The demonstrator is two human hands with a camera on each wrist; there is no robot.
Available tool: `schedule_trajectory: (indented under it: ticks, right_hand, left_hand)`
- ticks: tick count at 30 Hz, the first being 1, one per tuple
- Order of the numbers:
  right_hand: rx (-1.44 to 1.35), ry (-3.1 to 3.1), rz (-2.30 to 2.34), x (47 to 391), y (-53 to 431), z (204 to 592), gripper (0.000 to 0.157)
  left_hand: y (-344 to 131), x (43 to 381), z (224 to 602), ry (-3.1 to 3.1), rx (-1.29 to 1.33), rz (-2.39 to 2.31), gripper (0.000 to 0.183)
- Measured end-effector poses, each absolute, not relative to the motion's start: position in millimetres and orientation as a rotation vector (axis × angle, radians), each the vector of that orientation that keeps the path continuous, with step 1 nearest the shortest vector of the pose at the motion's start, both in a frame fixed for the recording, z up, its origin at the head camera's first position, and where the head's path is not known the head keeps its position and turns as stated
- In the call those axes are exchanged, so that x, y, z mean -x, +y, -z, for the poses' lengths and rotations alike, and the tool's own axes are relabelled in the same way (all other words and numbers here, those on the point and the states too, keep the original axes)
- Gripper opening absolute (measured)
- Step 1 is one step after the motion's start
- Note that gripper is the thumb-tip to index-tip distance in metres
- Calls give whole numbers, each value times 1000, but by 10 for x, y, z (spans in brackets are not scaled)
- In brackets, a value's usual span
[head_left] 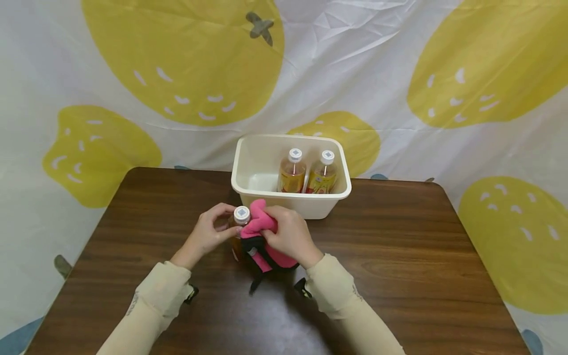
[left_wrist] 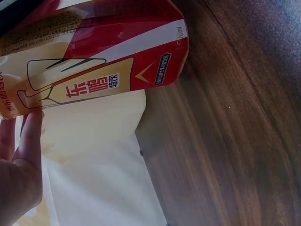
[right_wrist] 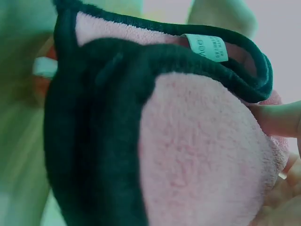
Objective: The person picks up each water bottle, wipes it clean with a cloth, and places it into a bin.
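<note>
A drink bottle (head_left: 235,249) with a white cap stands roughly upright in front of the bin. My left hand (head_left: 207,234) grips it around its upper part. The left wrist view shows the bottle's red and yellow label (left_wrist: 101,70) side-on, with fingers at its edge. My right hand (head_left: 289,232) holds a bunched pink cloth (right_wrist: 197,136) with black edging, right beside the bottle's neck. A white tag (right_wrist: 207,47) is sewn inside the cloth's edge. Much of the cloth hangs below the right hand.
Behind the hands, a cream plastic bin (head_left: 290,197) stands at the back of the brown wooden table (head_left: 399,246). Two capped bottles, one middle (head_left: 292,178) and one right (head_left: 322,178), stand in it. A white curtain (head_left: 337,64) with yellow fruit print hangs behind the table.
</note>
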State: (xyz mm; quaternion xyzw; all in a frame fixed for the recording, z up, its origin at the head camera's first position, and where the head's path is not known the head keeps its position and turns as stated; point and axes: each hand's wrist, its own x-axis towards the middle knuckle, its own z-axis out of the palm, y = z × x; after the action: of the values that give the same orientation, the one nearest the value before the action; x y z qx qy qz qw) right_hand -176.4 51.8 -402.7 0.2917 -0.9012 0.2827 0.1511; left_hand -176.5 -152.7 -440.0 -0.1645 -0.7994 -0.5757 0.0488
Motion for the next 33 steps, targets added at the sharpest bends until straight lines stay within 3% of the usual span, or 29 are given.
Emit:
schedule_trajectory:
  ticks: [6, 15, 25, 33]
  right_hand:
    - [-861, -2593, -725, 1768, 406, 3877, 20]
    - [-824, -2683, -775, 1754, 524, 4029, 13]
    - [-726, -2825, -755, 1706, 566, 4444, 20]
    - [-618, -2976, -657, 1691, 517, 4849, 14]
  left_hand:
    - [-1556, 1771, 4412, -2427, 517, 1762, 30]
    - [-1528, 1781, 4422, -2418, 521, 1806, 31]
    - [-1516, 1744, 4367, -2450, 488, 1783, 32]
    - [-1449, 1620, 4084, -2475, 486, 1746, 30]
